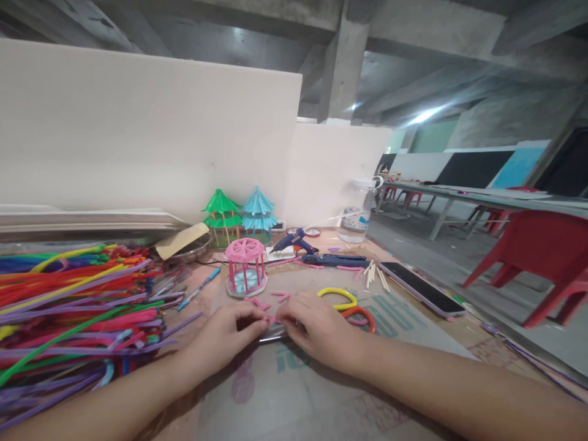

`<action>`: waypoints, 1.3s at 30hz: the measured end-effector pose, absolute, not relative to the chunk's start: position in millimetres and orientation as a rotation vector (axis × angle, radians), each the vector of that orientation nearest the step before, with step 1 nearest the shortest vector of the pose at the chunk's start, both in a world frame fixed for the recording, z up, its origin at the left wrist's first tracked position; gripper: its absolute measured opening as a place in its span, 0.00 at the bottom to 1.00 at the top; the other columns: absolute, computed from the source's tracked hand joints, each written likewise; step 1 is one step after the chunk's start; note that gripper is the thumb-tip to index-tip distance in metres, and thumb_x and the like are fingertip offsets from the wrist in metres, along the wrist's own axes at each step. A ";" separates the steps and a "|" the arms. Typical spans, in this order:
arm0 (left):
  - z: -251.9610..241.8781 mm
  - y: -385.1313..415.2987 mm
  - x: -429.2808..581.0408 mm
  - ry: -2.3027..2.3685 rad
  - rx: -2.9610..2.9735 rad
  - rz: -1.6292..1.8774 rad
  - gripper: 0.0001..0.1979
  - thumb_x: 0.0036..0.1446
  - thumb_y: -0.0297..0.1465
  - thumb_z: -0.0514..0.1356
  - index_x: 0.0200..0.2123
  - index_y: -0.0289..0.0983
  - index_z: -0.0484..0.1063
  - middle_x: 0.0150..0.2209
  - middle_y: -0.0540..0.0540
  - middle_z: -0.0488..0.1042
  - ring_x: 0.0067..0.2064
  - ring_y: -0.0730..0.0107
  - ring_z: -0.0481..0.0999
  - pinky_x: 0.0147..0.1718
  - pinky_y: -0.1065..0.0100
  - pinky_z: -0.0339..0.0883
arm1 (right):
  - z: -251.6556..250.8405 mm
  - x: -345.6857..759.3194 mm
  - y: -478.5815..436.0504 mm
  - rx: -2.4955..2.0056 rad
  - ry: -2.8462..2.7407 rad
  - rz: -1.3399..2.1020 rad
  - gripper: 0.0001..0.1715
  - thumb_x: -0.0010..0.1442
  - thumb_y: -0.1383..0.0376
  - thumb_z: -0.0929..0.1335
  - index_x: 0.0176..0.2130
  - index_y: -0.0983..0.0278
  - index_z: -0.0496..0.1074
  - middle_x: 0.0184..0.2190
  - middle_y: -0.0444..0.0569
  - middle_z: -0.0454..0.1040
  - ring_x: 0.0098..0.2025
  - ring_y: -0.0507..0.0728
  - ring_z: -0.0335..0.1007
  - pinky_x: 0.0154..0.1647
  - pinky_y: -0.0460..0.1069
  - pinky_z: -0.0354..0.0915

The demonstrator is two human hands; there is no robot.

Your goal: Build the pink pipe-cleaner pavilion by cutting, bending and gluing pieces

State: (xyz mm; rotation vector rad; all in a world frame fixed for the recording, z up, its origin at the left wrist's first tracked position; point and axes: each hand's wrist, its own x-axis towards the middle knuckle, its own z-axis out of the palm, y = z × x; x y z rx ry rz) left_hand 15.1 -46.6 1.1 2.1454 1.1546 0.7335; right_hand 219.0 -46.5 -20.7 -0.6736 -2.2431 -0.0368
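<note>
My left hand [232,331] is closed, thumb and fingertips pinched at a short pink pipe cleaner piece [272,319]. Close beside it, my right hand [316,327] has its fingers curled at the other end of that piece, partly hiding it. Beneath the hands lie scissors with yellow and orange handles [359,318]; the metal blades [274,334] show below the fingertips. More bent pink pieces [280,296] rest just beyond. Behind them stands a small pink pavilion [245,266] with thin posts, a spoked round top and a pale blue floor.
Pipe cleaners of many colours [82,306] are heaped at left, near a blue pen [199,289]. Green [222,214] and blue [258,214] pavilions stand behind. A glue gun [294,243], bottle [356,214], small sticks [374,275] and phone [420,288] lie toward the right.
</note>
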 end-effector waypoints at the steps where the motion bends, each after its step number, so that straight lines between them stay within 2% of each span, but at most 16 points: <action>1: 1.3 -46.8 15.2 1.150 2.149 0.736 0.15 0.56 0.39 0.55 0.30 0.37 0.77 0.31 0.47 0.79 0.35 0.63 0.76 0.36 0.68 0.67 | -20.6 219.1 -46.8 -0.682 -2.245 -0.034 0.08 0.61 0.74 0.63 0.35 0.64 0.70 0.31 0.51 0.76 0.35 0.56 0.70 0.37 0.49 0.65; 7: 2.1 -48.3 15.4 1.121 2.141 0.781 0.12 0.55 0.38 0.56 0.29 0.38 0.76 0.31 0.48 0.79 0.34 0.64 0.75 0.36 0.68 0.68 | -19.3 218.7 -47.7 -0.681 -2.250 -0.003 0.08 0.62 0.74 0.63 0.35 0.64 0.70 0.31 0.51 0.76 0.36 0.56 0.70 0.38 0.50 0.65; 14: 0.1 -45.7 14.1 1.147 2.077 0.796 0.14 0.56 0.40 0.56 0.29 0.36 0.75 0.27 0.49 0.74 0.30 0.67 0.71 0.31 0.69 0.66 | -17.4 218.6 -47.8 -0.767 -2.213 0.047 0.04 0.61 0.72 0.66 0.36 0.64 0.71 0.31 0.49 0.76 0.35 0.55 0.70 0.38 0.48 0.64; 24: -2.0 -44.4 13.1 1.145 2.096 0.774 0.15 0.56 0.40 0.55 0.30 0.35 0.75 0.29 0.47 0.75 0.33 0.65 0.72 0.33 0.68 0.65 | -16.8 219.3 -47.9 -0.748 -2.234 0.033 0.04 0.63 0.70 0.66 0.36 0.63 0.71 0.31 0.49 0.77 0.36 0.56 0.71 0.38 0.49 0.63; 30: -2.3 -44.2 12.6 1.122 2.099 0.769 0.16 0.57 0.41 0.55 0.29 0.36 0.75 0.28 0.49 0.74 0.31 0.67 0.71 0.32 0.69 0.65 | -14.2 219.0 -51.2 -0.859 -2.199 0.072 0.07 0.64 0.64 0.66 0.34 0.63 0.71 0.29 0.47 0.75 0.34 0.55 0.71 0.38 0.49 0.64; 36: -4.1 -44.4 12.3 1.126 2.104 0.745 0.16 0.57 0.41 0.55 0.31 0.36 0.76 0.31 0.47 0.76 0.34 0.64 0.73 0.34 0.68 0.65 | -15.9 220.4 -49.6 -0.802 -2.194 0.077 0.08 0.64 0.63 0.66 0.36 0.64 0.73 0.31 0.49 0.77 0.35 0.55 0.72 0.39 0.49 0.65; 39: -4.9 -43.0 11.3 1.140 2.055 0.740 0.16 0.56 0.42 0.55 0.31 0.36 0.75 0.31 0.47 0.76 0.34 0.64 0.73 0.33 0.68 0.65 | -18.2 222.1 -46.6 -0.738 -2.222 0.045 0.06 0.63 0.64 0.68 0.39 0.63 0.74 0.34 0.51 0.79 0.39 0.57 0.74 0.41 0.51 0.67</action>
